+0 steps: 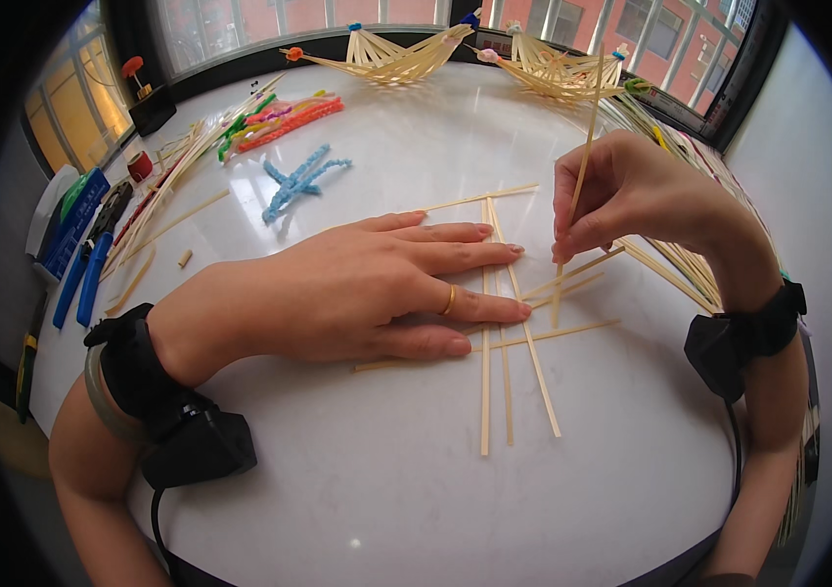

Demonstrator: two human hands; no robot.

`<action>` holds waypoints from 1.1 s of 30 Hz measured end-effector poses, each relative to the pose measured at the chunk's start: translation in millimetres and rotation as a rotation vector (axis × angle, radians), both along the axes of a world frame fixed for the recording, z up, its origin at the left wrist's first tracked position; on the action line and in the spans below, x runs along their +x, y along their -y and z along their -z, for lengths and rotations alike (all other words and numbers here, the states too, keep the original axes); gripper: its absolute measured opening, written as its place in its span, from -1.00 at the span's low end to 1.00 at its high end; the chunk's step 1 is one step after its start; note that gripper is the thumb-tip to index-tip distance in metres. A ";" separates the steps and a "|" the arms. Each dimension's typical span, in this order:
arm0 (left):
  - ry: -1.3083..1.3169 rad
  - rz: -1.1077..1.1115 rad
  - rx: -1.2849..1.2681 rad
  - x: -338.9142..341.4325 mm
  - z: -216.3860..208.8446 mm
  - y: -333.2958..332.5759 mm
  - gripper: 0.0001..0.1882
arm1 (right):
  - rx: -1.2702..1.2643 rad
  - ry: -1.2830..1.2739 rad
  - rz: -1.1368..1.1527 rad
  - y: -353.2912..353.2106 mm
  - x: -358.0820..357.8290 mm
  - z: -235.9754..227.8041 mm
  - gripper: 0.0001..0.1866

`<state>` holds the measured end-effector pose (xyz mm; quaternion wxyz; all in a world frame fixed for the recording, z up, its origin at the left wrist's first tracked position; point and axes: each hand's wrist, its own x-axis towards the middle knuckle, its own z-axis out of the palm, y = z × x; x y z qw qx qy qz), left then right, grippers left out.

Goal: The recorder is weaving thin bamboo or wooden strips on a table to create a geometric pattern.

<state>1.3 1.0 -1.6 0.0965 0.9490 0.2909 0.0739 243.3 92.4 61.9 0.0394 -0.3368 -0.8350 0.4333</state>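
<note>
My left hand lies flat with fingers stretched out, pressing on several thin pale bamboo strips on the table. Three strips run lengthwise from under the fingers toward me, and others cross them, among them a near crosswise strip and a far one. Part of the crossing is covered by my left fingers. Just right of it, my right hand pinches another bamboo strip between thumb and fingers. That strip stands tilted, its lower end near the crossed strips; whether it touches them I cannot tell.
A light-blue fuzzy twisted piece lies beyond my left hand, before coloured pipe cleaners. Two fan-shaped bamboo pieces rest by the window. At left are blue-handled pliers and a red spool. Loose strips lie under my right wrist.
</note>
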 end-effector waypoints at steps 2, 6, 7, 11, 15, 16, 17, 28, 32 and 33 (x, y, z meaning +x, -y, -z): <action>-0.005 -0.003 0.001 0.1 -0.3 0.5 -0.52 | -0.020 0.005 -0.013 0.1 2.0 -2.6 -0.89; -0.010 -0.005 0.016 -0.6 2.9 -1.2 -0.52 | -0.050 0.033 -0.022 -0.5 0.0 -2.0 -0.88; -0.013 -0.005 0.019 0.0 1.4 0.2 -0.52 | -0.047 0.064 -0.019 2.2 -1.4 -2.0 -0.88; -0.012 -0.012 0.005 0.0 -0.7 0.8 -0.52 | -0.032 0.062 -0.043 -1.6 0.0 4.6 -0.86; -0.003 -0.007 0.007 -0.6 1.3 -0.9 -0.52 | -0.007 0.082 0.000 0.3 -3.4 5.6 -0.85; -0.003 -0.011 0.003 -1.0 1.6 -0.8 -0.52 | 0.023 0.055 0.042 2.3 -4.0 4.0 -0.85; -0.007 -0.012 0.001 -1.4 1.6 -1.1 -0.52 | 0.053 0.027 0.084 3.2 -4.8 3.5 -0.85; -0.001 -0.006 0.010 -0.1 2.1 -0.8 -0.53 | -0.111 0.080 0.139 -10.4 1.2 11.1 -0.85; 0.011 -0.010 0.013 -0.3 2.1 -0.4 -0.53 | 0.071 0.164 0.069 -10.1 0.7 17.7 -0.82; 0.013 -0.010 0.011 -0.5 1.9 -0.1 -0.53 | 0.070 0.164 0.068 -9.9 1.4 15.9 -0.82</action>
